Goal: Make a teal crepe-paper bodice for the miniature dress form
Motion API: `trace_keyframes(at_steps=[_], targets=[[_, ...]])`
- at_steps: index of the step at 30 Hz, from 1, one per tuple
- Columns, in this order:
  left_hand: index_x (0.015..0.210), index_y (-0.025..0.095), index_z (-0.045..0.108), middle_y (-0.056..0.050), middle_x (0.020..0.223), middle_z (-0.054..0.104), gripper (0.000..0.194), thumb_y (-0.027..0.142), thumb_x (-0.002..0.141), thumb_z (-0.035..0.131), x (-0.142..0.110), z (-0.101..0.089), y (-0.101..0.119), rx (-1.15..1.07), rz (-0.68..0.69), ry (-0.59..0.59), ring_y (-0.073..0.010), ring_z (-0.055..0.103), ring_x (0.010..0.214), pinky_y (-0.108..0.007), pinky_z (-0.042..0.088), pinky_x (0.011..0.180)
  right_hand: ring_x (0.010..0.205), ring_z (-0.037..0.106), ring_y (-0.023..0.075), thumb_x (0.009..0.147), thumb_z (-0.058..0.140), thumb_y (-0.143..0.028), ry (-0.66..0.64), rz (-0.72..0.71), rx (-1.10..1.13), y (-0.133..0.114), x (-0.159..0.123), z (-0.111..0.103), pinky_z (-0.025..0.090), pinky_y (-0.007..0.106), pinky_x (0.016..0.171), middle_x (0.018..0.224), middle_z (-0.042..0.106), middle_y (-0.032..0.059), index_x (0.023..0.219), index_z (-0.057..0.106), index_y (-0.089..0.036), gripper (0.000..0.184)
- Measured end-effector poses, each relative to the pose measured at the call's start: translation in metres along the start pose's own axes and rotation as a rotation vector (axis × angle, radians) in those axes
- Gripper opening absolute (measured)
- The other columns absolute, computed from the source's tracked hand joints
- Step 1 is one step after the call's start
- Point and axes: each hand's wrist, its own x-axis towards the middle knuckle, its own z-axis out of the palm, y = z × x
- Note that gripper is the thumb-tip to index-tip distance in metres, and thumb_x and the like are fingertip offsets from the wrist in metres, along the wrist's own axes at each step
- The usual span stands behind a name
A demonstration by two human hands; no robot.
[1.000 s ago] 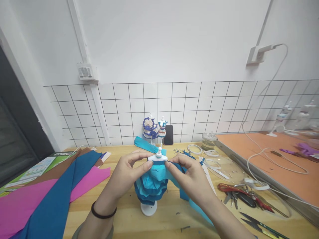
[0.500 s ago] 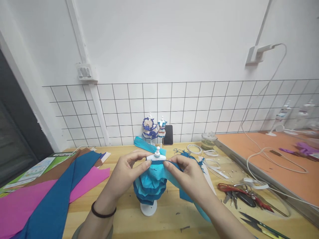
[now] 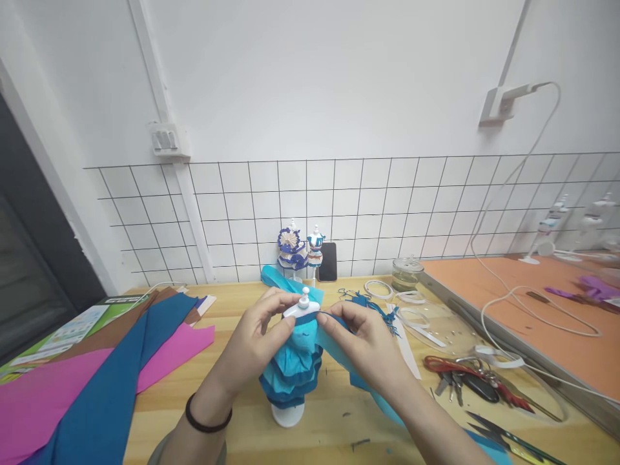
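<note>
A small white dress form (image 3: 301, 310) stands on a round base (image 3: 288, 415), dressed in layered turquoise and dark blue crepe paper (image 3: 293, 368). Its shoulders lean, the right one higher. My left hand (image 3: 264, 332) grips the form at its left shoulder, thumb in front and fingers behind. At the opposite side of the chest, my right hand (image 3: 361, 339) pinches the dark blue edge of a crepe paper strip (image 3: 334, 345) between thumb and forefinger. The strip's top edge lies along the chest, and its long tail hangs under my right hand and forearm towards the table front.
Dark blue sheets (image 3: 116, 368) and pink paper (image 3: 179, 352) lie left. Two decorated dress forms (image 3: 292, 248) and a phone (image 3: 328, 261) stand by the wall. Right are a glass jar (image 3: 407, 274), keys (image 3: 453, 387), scissors (image 3: 508, 439) and a white cable (image 3: 523, 361).
The dress form has shifted slightly left and now leans, its right shoulder raised. My left hand has turned with it. The right hand keeps its pinch; a turquoise end now shows beside the scissors.
</note>
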Motion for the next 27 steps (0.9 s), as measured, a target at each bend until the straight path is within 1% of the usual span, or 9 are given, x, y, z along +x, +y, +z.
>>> trace_keyframes(at_steps=[3, 5, 7, 9, 13, 16, 19, 24, 27], targets=[[0.095, 0.022, 0.054, -0.003, 0.094, 0.057, 0.018, 0.031, 0.080, 0.053, -0.001, 0.006, 0.004, 0.059, -0.024, 0.052, -0.0197, 0.054, 0.092, -0.029, 0.043, 0.078, 0.061, 0.052, 0.0147, 0.080, 0.052, -0.034, -0.011, -0.006, -0.011, -0.001, -0.001, 0.003, 0.040, 0.024, 0.054, 0.064, 0.059, 0.0009, 0.069, 0.060, -0.016, 0.023], [0.092, 0.022, 0.051, -0.002, 0.089, 0.058, 0.024, 0.034, 0.074, 0.060, -0.002, 0.011, 0.006, 0.103, -0.069, 0.103, -0.0190, 0.055, 0.087, -0.027, 0.044, 0.074, 0.063, 0.053, 0.0154, 0.080, 0.052, -0.034, -0.013, -0.015, -0.016, -0.001, -0.002, 0.005, 0.041, 0.024, 0.056, 0.066, 0.061, 0.0017, 0.071, 0.061, -0.016, 0.022], [0.090, 0.022, 0.049, 0.000, 0.084, 0.059, 0.026, 0.035, 0.072, 0.062, -0.003, 0.015, 0.009, 0.134, -0.106, 0.131, -0.0178, 0.056, 0.081, -0.026, 0.044, 0.071, 0.066, 0.055, 0.0161, 0.080, 0.052, -0.032, -0.012, -0.030, -0.024, -0.002, -0.004, 0.006, 0.042, 0.025, 0.058, 0.069, 0.063, 0.0022, 0.072, 0.061, -0.016, 0.020], [0.090, 0.022, 0.050, 0.001, 0.084, 0.059, 0.023, 0.034, 0.073, 0.060, -0.003, 0.018, 0.013, 0.156, -0.113, 0.138, -0.0171, 0.057, 0.079, -0.026, 0.044, 0.069, 0.068, 0.056, 0.0168, 0.080, 0.052, -0.030, -0.011, -0.046, -0.048, -0.003, -0.005, 0.006, 0.043, 0.025, 0.060, 0.071, 0.064, 0.0028, 0.073, 0.062, -0.016, 0.018], [0.091, 0.021, 0.055, -0.001, 0.091, 0.060, 0.016, 0.028, 0.076, 0.055, -0.003, 0.016, 0.018, 0.199, -0.070, 0.113, -0.0177, 0.057, 0.085, -0.026, 0.044, 0.073, 0.071, 0.058, 0.0181, 0.081, 0.051, -0.028, -0.021, -0.060, -0.087, -0.006, -0.006, 0.005, 0.044, 0.027, 0.062, 0.074, 0.066, 0.0040, 0.076, 0.063, -0.016, 0.018], [0.087, 0.020, 0.057, -0.002, 0.088, 0.060, 0.012, 0.025, 0.078, 0.052, -0.002, 0.015, 0.017, 0.203, -0.037, 0.099, -0.0175, 0.057, 0.085, -0.026, 0.044, 0.074, 0.072, 0.059, 0.0186, 0.081, 0.052, -0.027, -0.027, -0.076, -0.098, -0.006, -0.006, 0.004, 0.044, 0.027, 0.064, 0.072, 0.065, 0.0038, 0.077, 0.064, -0.016, 0.017], [0.087, 0.019, 0.058, -0.002, 0.084, 0.060, 0.012, 0.022, 0.078, 0.051, 0.000, 0.016, 0.016, 0.204, -0.038, 0.126, -0.0173, 0.058, 0.080, -0.025, 0.045, 0.071, 0.073, 0.060, 0.0183, 0.082, 0.051, -0.026, -0.030, -0.117, -0.134, -0.005, -0.007, 0.003, 0.045, 0.028, 0.066, 0.072, 0.065, 0.0035, 0.080, 0.066, -0.017, 0.018], [0.084, 0.019, 0.058, -0.001, 0.081, 0.060, 0.012, 0.019, 0.076, 0.050, 0.000, 0.018, 0.016, 0.243, -0.029, 0.173, -0.0165, 0.059, 0.078, -0.025, 0.045, 0.069, 0.076, 0.061, 0.0169, 0.082, 0.052, -0.021, 0.053, -0.240, -0.233, -0.007, -0.012, 0.001, 0.045, 0.027, 0.069, 0.081, 0.069, 0.0036, 0.089, 0.067, -0.020, 0.016], [0.085, 0.020, 0.058, 0.000, 0.080, 0.061, 0.012, 0.018, 0.076, 0.050, -0.001, 0.018, 0.016, 0.262, -0.026, 0.170, -0.0157, 0.058, 0.078, -0.024, 0.044, 0.070, 0.072, 0.061, 0.0153, 0.082, 0.052, -0.020, 0.046, -0.226, -0.228, -0.010, -0.014, 0.000, 0.045, 0.025, 0.065, 0.079, 0.069, 0.0013, 0.084, 0.065, -0.021, 0.013]])
